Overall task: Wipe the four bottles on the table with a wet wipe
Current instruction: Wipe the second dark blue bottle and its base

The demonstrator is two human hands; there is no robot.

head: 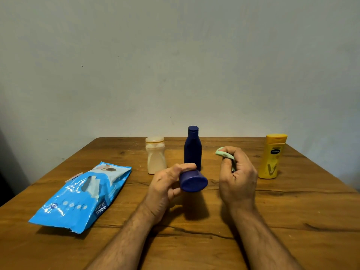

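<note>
Four bottles in all: two dark blue ones, one standing and one tipped with its base toward the camera; one cream bottle; one yellow bottle. One blue wipes pack. One crumpled wet wipe. Two hands.

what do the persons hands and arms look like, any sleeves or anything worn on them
Both forearms come in bare from the bottom edge, with no sleeves in view. They are hairy. The left hand and right hand wear no gloves, and no watch, bracelet or ring shows on the wrists or fingers visible from this head view.
</note>
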